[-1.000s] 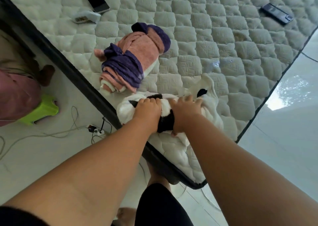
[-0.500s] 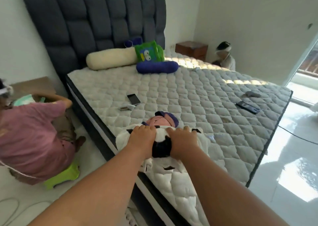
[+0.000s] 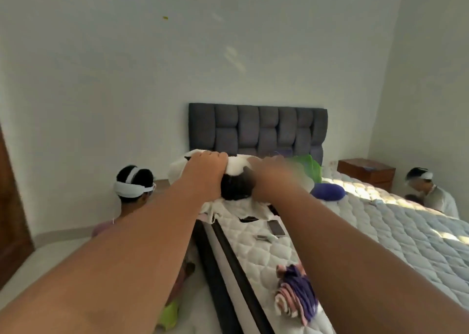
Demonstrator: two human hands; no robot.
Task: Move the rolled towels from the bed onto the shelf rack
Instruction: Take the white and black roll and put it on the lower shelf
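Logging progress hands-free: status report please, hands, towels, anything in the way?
Left hand and right hand both gripping the white-and-black towel, held up. Pink-and-purple towel on the mattress. No shelf rack in view.

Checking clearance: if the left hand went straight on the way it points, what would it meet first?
Likely the dark tufted headboard, beyond the black-and-white rolled towel the left hand grips; depth is unclear.

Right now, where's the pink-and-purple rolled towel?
Head view, lower right: the pink-and-purple rolled towel lies on the mattress close to its left edge, nearer the camera than the phone.
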